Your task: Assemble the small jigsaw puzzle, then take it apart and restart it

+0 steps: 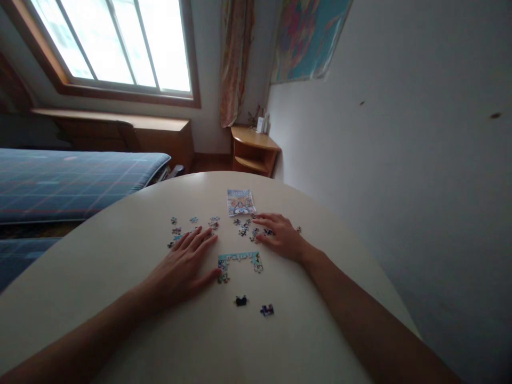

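Observation:
My left hand [184,266] lies flat on the table with its fingers stretched out, left of a partly joined jigsaw puzzle border [240,257]. Its thumb tip is at the border's left side, and its fingertips reach loose puzzle pieces [176,231]. Over the loose pieces [245,229] on the right, my right hand [280,234] rests with fingers spread; some pieces under it are hidden. Nearer to me lie a dark puzzle piece [240,301] and another puzzle piece [267,310]. A small printed picture sheet [240,202] lies beyond the pieces.
The round white table [192,341] fills the foreground. A bed with a blue plaid cover [80,181] stands at the left, a white wall [400,160] at the right. Behind are a wooden corner shelf [256,140], a curtain [236,64] and a window [120,42].

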Demonstrator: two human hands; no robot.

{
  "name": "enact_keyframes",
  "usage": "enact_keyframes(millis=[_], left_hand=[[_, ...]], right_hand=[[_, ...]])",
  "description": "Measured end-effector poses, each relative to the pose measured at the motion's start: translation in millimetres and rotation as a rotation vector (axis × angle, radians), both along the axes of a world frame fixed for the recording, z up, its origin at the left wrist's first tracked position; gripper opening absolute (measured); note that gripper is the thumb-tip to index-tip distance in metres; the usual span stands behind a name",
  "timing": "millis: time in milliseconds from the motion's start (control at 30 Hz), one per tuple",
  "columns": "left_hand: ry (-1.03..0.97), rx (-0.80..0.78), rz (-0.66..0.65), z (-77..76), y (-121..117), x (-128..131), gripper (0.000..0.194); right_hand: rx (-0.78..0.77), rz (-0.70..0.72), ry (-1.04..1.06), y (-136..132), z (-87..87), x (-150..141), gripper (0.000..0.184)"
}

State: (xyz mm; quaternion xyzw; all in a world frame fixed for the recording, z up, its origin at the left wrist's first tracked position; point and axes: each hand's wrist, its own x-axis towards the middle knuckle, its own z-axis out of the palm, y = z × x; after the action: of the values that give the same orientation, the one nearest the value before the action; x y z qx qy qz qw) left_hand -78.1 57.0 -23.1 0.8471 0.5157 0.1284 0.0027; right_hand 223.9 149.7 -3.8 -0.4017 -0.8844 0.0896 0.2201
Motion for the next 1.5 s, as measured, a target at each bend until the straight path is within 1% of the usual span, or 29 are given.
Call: enact_keyframes(millis=[100, 200, 267, 433, 533, 600, 767, 900, 1000, 1100, 1167, 1267, 1500], left_hand=[[0.000, -0.001, 0.011, 1.9, -1, 1, 0.068], [0.010, -0.001, 0.022, 2.4, 0, 2, 0.066], [0.020, 0.002, 0.031, 1.6, 0, 2, 0.065], [0.010, 0.012, 0.043, -1.1, 1, 1, 0.065], [0.008, 0.014, 0.042, -1.8, 1, 0, 0.064], [0.010, 0.014, 0.042, -2.2, 1, 0, 0.064], [0.008, 0.020, 0.041, -2.3, 1, 1, 0.063], [0.013, 0.020, 0.039, -1.5, 0, 1, 0.063], [0.017, 0.015, 0.041, -1.6, 0, 0, 0.064], [0.015, 0.022, 0.046, -2.8, 0, 0, 0.063], [0.019, 0.025, 0.043, -3.6, 0, 0, 0.062], [0.017, 0.026, 0.041, -3.5, 0, 0, 0.062], [0.002, 0.020, 0.036, -1.9, 1, 0, 0.062]], right_hand=[[-0.044, -0.010, 0.025, 3, -5.9, 2, 0.031], [-0.045, -0.064, 0.075, 3, -3.8, 1, 0.022], [-0.040, -0.108, 0.114, 3, -2.5, 0, 0.019], [-0.005, -0.215, 0.155, 5, -3.8, 0, 0.023], [0.010, -0.300, 0.130, 7, -5.7, 1, 0.026], [-0.002, -0.321, 0.106, 8, -6.7, 1, 0.025], [-0.025, -0.322, 0.101, 10, -7.6, 2, 0.026], [-0.001, -0.317, 0.082, 7, -5.0, -1, 0.028], [0.000, -0.205, 0.033, -1, -0.9, -8, 0.035], [-0.043, -0.066, -0.083, -10, 2.3, -15, 0.045], [-0.063, -0.006, -0.147, -14, 2.9, -19, 0.047], [-0.054, 0.006, -0.154, -14, 2.4, -20, 0.041], [0.006, -0.106, 0.053, -5, 1.6, -14, 0.018]])
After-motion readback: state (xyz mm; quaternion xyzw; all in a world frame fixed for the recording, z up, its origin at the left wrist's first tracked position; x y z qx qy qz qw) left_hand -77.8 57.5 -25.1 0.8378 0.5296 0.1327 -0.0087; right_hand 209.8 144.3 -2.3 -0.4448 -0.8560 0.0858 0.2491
